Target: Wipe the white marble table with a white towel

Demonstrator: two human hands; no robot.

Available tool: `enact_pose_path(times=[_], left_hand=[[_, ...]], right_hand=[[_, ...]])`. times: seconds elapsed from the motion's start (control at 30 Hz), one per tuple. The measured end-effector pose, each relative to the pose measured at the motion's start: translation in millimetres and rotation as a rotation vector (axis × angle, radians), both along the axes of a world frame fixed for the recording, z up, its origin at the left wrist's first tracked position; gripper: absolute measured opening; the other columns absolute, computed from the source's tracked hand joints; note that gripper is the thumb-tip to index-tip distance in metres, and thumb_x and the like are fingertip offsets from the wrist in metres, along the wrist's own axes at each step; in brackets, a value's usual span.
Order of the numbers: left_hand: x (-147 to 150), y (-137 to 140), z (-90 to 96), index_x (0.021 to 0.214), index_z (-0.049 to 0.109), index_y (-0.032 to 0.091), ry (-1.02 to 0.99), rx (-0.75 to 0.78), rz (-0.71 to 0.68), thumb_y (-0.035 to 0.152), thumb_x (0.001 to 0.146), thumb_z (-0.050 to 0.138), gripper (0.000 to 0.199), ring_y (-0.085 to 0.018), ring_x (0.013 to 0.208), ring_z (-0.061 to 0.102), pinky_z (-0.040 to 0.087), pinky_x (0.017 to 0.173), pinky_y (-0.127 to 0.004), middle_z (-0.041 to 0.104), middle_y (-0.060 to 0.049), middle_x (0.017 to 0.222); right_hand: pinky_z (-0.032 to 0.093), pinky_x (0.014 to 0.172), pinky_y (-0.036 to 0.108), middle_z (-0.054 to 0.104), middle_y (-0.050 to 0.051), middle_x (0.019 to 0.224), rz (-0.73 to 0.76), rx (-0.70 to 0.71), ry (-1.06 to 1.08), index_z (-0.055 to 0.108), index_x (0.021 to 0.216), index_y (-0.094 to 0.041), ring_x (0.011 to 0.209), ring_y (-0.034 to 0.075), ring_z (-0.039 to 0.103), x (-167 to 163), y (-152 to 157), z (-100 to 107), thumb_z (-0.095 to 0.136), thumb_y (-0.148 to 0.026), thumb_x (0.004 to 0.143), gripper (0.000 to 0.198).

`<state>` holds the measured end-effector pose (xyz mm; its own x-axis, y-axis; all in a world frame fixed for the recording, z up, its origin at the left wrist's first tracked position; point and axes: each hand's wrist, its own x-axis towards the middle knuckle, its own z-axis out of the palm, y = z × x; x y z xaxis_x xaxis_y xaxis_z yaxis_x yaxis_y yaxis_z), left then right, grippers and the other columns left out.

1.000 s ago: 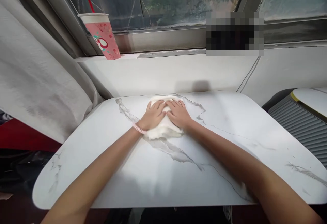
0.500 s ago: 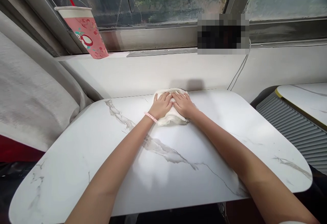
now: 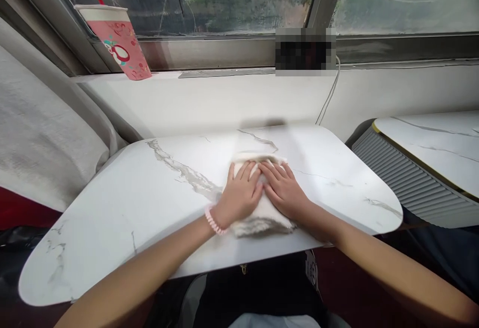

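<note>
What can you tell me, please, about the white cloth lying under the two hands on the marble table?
The white cloth looks like a soft, fluffy towel, folded into a thick pad with a fuzzy, slightly greyish near edge. It lies flat on the white marble-look table, close to the near edge, about midway along it. The left hand and the right hand press flat on top, side by side, fingers spread and pointing away, covering most of it. Nothing else touches it.

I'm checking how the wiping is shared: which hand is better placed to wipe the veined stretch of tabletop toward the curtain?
Probably the left hand: it lies flat on the cloth's left half, nearest that stretch of table. The right hand lies on the far half.
</note>
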<state>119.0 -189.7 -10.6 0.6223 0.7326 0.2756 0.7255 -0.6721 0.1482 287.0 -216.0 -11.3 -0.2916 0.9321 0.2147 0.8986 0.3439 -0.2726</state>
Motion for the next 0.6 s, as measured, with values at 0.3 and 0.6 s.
enact_pose_path(times=[0.3,0.6], left_hand=[[16.2,-73.6,-6.2,0.139,0.047,0.009,-0.039,0.049,-0.028,0.037,0.099,0.032,0.051,-0.035,0.143,0.032,0.019,0.115,-0.067,0.041,-0.021,0.150],[56.6,-33.0,-4.7,0.139,0.045,0.006,-0.041,-0.045,-0.008,0.040,0.099,0.031,0.054,-0.036,0.143,0.031,0.014,0.115,-0.070,0.039,-0.024,0.151]], right_hand=[[0.013,0.123,0.048,0.035,0.006,0.157,0.223,-0.037,0.014,0.026,0.154,-0.023,0.147,0.021,0.026,36.3,-58.3,7.7,0.030,-0.032,0.100,0.055],[0.016,0.121,0.048,0.041,0.008,0.153,0.283,0.000,0.018,0.035,0.149,-0.021,0.145,0.023,0.031,79.6,-6.7,-1.0,0.031,-0.033,0.098,0.052]])
